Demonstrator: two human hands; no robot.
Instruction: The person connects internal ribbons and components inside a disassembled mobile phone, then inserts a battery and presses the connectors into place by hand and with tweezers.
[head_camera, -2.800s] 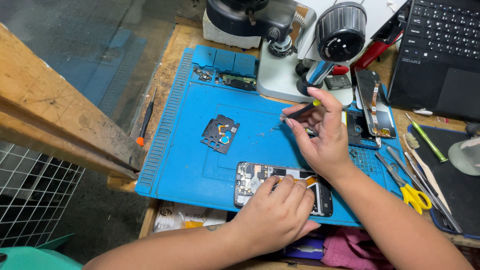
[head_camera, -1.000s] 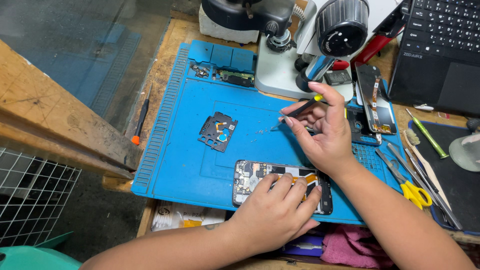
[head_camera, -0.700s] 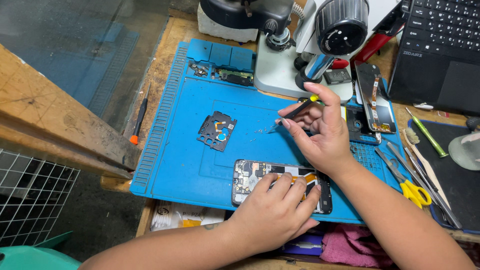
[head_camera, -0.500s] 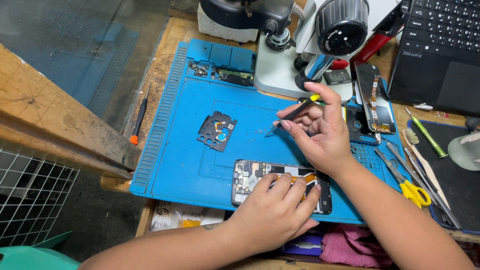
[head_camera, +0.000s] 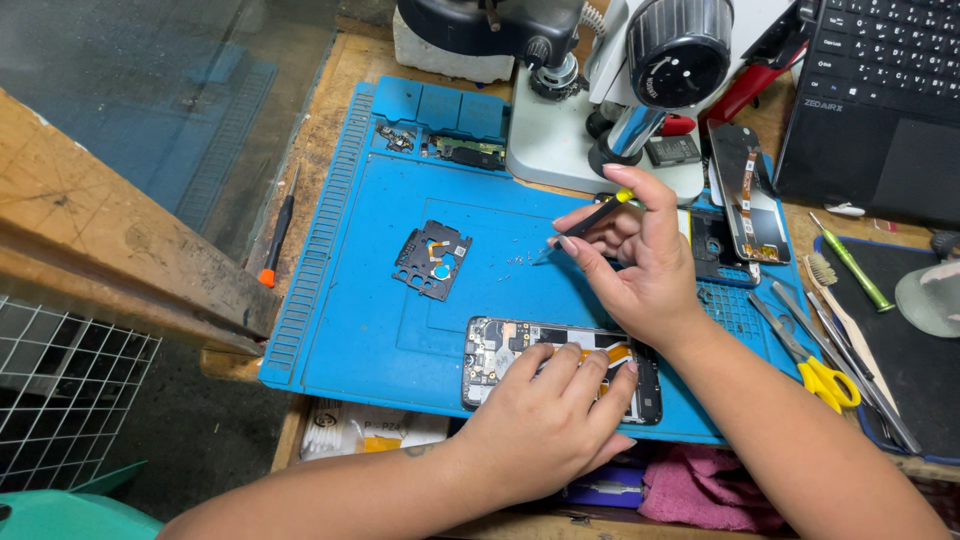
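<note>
Your left hand (head_camera: 545, 420) lies flat, fingers spread, on the opened smartphone (head_camera: 505, 350), pinning it near the front edge of the blue repair mat (head_camera: 370, 320); it presses rather than grips. Your right hand (head_camera: 640, 265) is closed in a pinch on a small screwdriver (head_camera: 590, 218) with a yellow cap, its tip pointing down toward a scatter of tiny screws (head_camera: 510, 262) on the mat's middle. A removed black cover plate (head_camera: 433, 260) rests left of those screws, well apart from the phone. The open room is the mat's left half, bare up to its ridged left edge. To the right it is crowded: a second phone body (head_camera: 748, 195), yellow-handled scissors (head_camera: 820, 365) and tweezers sit near the counter's right side. The microscope base (head_camera: 560, 150) closes off the back edge, and an orange-tipped screwdriver (head_camera: 275, 235) lies off the mat's left edge.
</note>
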